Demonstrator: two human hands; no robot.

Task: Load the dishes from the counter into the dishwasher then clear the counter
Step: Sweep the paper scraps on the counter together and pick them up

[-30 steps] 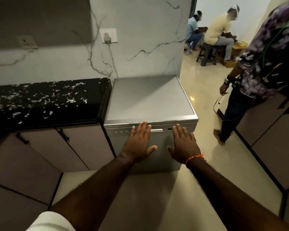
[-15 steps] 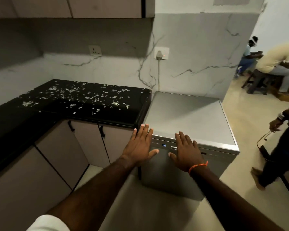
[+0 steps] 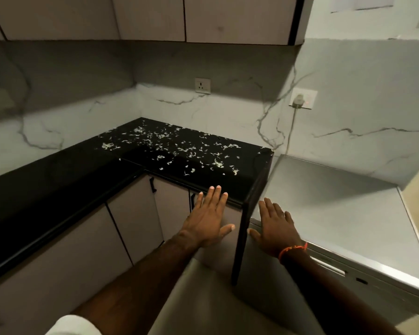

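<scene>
Head view: left hand and right hand flat, empty — sweep scraps beyond fingertips together — none onto dishwasher.

Beyond the left hand, the black table is flecked with white scraps. Under the right hand, a silver-grey dishwasher; orange wristband; white, grey-veined wall.

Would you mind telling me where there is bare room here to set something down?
The dishwasher has a flat grey top, bare from the wall to its front edge. The black counter looks bare along its left run, toward the corner. It is crowded near the wall, where white scraps lie scattered. The left hand and right hand hold nothing.
</scene>
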